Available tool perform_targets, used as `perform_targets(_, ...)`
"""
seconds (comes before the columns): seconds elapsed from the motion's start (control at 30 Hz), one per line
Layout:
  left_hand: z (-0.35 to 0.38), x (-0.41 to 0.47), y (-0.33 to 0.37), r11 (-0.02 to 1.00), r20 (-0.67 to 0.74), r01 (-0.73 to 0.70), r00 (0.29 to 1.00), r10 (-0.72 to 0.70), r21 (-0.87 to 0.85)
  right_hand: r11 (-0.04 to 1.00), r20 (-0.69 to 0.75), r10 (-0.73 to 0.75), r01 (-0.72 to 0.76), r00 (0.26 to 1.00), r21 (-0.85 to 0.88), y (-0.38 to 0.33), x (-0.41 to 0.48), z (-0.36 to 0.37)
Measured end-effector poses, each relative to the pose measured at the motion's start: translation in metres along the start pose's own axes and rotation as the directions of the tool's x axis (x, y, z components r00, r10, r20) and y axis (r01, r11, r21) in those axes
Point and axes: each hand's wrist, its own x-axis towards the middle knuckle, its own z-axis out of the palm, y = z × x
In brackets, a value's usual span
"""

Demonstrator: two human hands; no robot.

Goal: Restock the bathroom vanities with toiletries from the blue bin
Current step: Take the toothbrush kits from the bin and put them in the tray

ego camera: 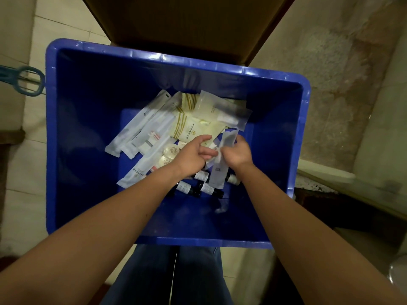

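The deep blue bin (66, 150) stands on the floor in front of my legs. Inside lie several white sachets (141, 128), cream packets with gold print (189, 126), round soaps (170, 149) and small dark bottles (203, 187). Both my hands reach down into it. My right hand (236, 154) pinches a long grey-white sachet (220, 172) that hangs upright from its fingers. My left hand (196, 154) sits just beside it, fingers loosely bent over the packets and touching the sachet's top; whether it grips anything is unclear.
A brown cardboard box (187, 20) stands behind the bin. A blue loop handle (28, 81) pokes in at the left. A stone step and counter edge (330, 177) lie to the right. Tiled floor surrounds the bin.
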Motion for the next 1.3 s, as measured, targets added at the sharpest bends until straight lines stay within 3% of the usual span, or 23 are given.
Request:
perform_targets(0.13, 0.000, -0.005, 0.001, 1.000, -0.105, -0.024, 0.994, 0.022, -0.018, 0.996, 0.018, -0.033, 0.031, 0.999, 0.089, -0.006, -0.012, -0.004)
perform_targets(0.33, -0.010, -0.016, 0.009, 0.994, -0.126, -0.050, 0.991, 0.037, -0.096, 0.929, 0.256, -0.037, -0.061, 0.966, 0.364, -0.025, -0.031, -0.003)
perform_targets(0.47, -0.022, -0.023, 0.012, 0.990, -0.245, -0.073, 0.969, 0.043, -0.117, 0.929, 0.298, -0.075, -0.042, 0.952, 0.367, -0.040, -0.035, 0.000)
perform_targets(0.63, -0.033, -0.021, 0.007, 0.989, -0.364, -0.072, 0.931, 0.021, -0.127, 0.968, 0.132, -0.166, 0.136, 0.977, 0.213, -0.052, -0.032, 0.004)
perform_targets(0.7, -0.036, -0.017, 0.002, 0.990, -0.390, -0.060, 0.921, 0.006, -0.125, 0.960, -0.012, -0.281, 0.281, 0.960, -0.008, -0.053, -0.024, 0.002)
perform_targets(0.77, -0.038, -0.013, -0.004, 0.990, -0.415, -0.053, 0.910, -0.006, -0.132, 0.876, -0.053, -0.418, 0.386, 0.907, -0.290, -0.053, -0.015, -0.001)
perform_targets(0.87, -0.037, -0.008, -0.013, 0.985, -0.435, -0.048, 0.900, -0.028, -0.163, 0.742, -0.034, -0.509, 0.419, 0.860, -0.523, -0.056, -0.004, -0.002)
perform_targets(0.97, -0.032, -0.005, -0.021, 0.982, -0.429, -0.051, 0.903, -0.032, -0.180, 0.640, 0.033, -0.459, 0.356, 0.888, -0.681, -0.052, 0.007, -0.003)
perform_targets(1.07, -0.029, -0.003, -0.026, 0.981, -0.421, -0.049, 0.906, -0.035, -0.188, 0.530, 0.134, -0.371, 0.328, 0.919, -0.782, -0.041, 0.014, -0.001)
perform_targets(1.17, -0.028, -0.002, -0.030, 0.979, -0.416, -0.053, 0.909, -0.035, -0.197, 0.364, 0.173, -0.403, 0.331, 0.899, -0.871, -0.031, 0.020, -0.001)
perform_targets(1.3, -0.028, -0.002, -0.031, 0.977, -0.426, -0.061, 0.904, -0.033, -0.205, 0.293, 0.171, -0.445, 0.323, 0.879, -0.900, -0.026, 0.026, 0.000)
